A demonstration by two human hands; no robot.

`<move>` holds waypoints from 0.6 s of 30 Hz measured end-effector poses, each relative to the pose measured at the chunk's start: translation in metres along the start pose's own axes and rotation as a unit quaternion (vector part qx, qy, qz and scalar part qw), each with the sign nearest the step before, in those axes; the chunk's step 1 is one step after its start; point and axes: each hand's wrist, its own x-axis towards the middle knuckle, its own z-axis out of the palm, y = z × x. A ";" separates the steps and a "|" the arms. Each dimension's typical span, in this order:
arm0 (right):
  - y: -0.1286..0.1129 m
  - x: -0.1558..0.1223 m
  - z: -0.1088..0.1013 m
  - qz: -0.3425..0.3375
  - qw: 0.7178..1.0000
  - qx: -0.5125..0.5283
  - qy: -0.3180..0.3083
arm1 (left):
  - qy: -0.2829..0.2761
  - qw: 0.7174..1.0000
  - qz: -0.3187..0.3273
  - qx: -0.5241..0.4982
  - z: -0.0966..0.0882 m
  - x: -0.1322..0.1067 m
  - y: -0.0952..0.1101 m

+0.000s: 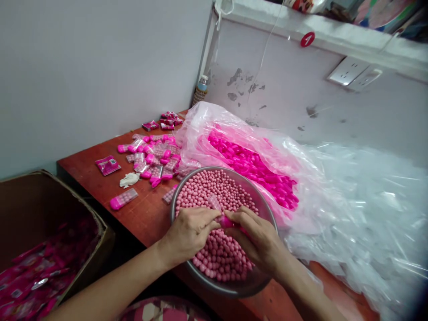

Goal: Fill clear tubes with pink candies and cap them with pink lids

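Note:
My left hand and my right hand meet over a grey bowl of pink beads. Between them is a small clear plastic container with a bright pink cap. The left fingers pinch around the container, and the right fingers close on the cap. My fingers partly cover both, so I cannot tell how firmly the cap sits. Filled containers with pink caps lie heaped left of the bowl. One filled container lies apart on the red table.
Behind the bowl lies an open plastic bag of pink caps. Clear plastic bags spread to the right. A cardboard box with pink packets stands at lower left. A pink packet and a crumpled white piece lie on the table.

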 end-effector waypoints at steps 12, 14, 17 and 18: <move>0.022 -0.013 -0.002 0.248 0.798 0.539 0.101 | 0.026 0.930 -0.178 -0.320 -0.004 0.014 -0.002; 0.023 -0.013 0.001 0.265 0.775 0.560 0.125 | 0.028 0.950 -0.151 -0.271 -0.005 0.012 -0.002; 0.020 -0.003 0.003 0.266 0.765 0.569 0.141 | 0.031 0.973 -0.113 -0.198 -0.005 0.009 -0.002; 0.019 0.001 0.003 0.267 0.764 0.574 0.128 | 0.030 0.978 -0.105 -0.180 -0.004 0.008 -0.002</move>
